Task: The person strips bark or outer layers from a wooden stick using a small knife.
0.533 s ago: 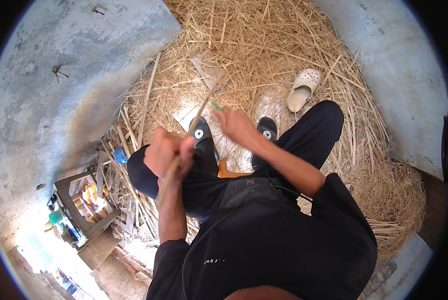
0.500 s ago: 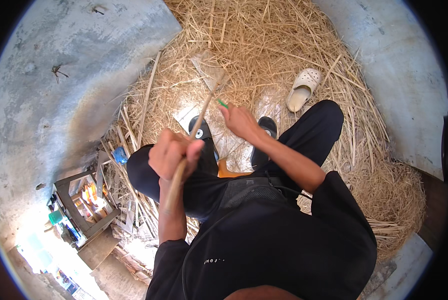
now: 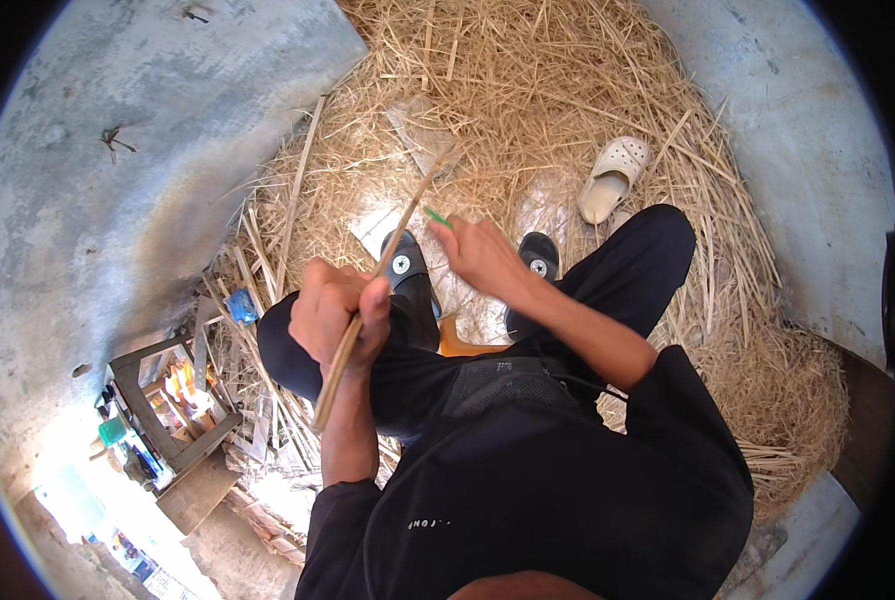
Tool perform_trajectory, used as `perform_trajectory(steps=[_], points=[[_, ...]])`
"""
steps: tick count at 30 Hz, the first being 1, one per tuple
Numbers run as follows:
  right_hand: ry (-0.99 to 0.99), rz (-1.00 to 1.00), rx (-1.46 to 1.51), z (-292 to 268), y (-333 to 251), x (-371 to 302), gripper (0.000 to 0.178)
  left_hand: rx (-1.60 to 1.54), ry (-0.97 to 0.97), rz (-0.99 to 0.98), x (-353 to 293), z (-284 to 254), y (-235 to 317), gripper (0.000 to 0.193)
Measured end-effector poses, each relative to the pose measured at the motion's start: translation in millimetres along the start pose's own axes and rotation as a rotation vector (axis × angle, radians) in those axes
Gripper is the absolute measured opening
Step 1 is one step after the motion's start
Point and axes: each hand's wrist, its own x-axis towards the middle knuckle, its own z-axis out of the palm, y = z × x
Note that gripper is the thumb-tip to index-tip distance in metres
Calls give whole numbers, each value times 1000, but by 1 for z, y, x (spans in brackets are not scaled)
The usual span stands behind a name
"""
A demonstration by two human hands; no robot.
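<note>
My left hand [image 3: 336, 312] is closed around a long, slim bamboo strip [image 3: 408, 214] that slants across the picture. Its far end points over the shavings, and its near end comes out below my fist, over the forearm. My right hand [image 3: 480, 258] is closed on a small green tool [image 3: 438, 217], whose tip lies close beside the strip. Most of that tool is hidden by the fingers, so its kind cannot be made out. Whether it touches the strip cannot be told. Both hands hover above my feet, between my spread knees.
Pale shavings [image 3: 528, 90] cover much of the floor. A cream clog [image 3: 614, 182] lies right of my dark slippers [image 3: 404, 264]. Concrete walls [image 3: 188, 130] rise on both sides. Long strips [image 3: 300, 195] and a wooden frame [image 3: 173, 455] are at left; something orange [image 3: 458, 340] is under me.
My right hand has shifted slightly nearer, and the green tool has moved left and nearer. My left hand still grips the strip, whose near end is now sharper and shows a shorter length.
</note>
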Motion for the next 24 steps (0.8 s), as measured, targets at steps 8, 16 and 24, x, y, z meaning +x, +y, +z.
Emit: perform_trajectory(steps=[8, 16, 24], points=[[3, 28, -20, -2, 35, 27, 52, 38, -7, -35, 4, -3, 2, 36], [19, -101, 171, -4, -17, -15, 50, 50, -28, -32, -1, -7, 1, 34], [84, 35, -65, 21, 73, 40, 58, 4, -48, 77, 1, -1, 2, 34]])
